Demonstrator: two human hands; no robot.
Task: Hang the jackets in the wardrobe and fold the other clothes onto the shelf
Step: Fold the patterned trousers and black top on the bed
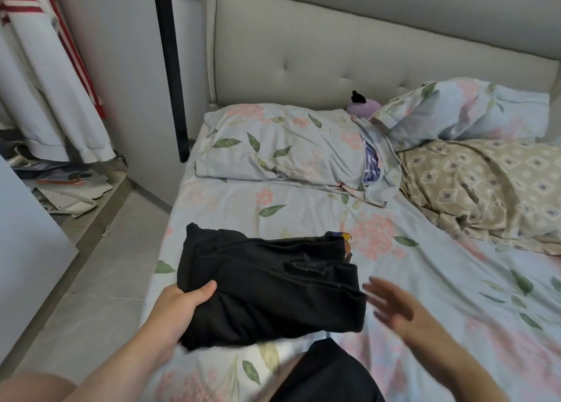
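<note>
i am gripping the near left corner of a folded black garment (267,283) with my left hand (179,307), thumb lying on top and fingers tucked under the cloth, so the grip is pinching the fabric. the garment is lying on the bed (455,295), on the flowered sheet close to the left edge. my right hand (391,303) is hovering just beside its right edge, fingers spread and blurred, touching nothing that i can make out. i am judging that the folding step is nearly finished and the bundle is about ready to carry. the wardrobe (45,83) is standing open to my left with pale clothes hanging inside; i am not seeing a shelf clearly. next i am needing both hands under the bundle so the folds are holding while i lift and turn left.
</note>
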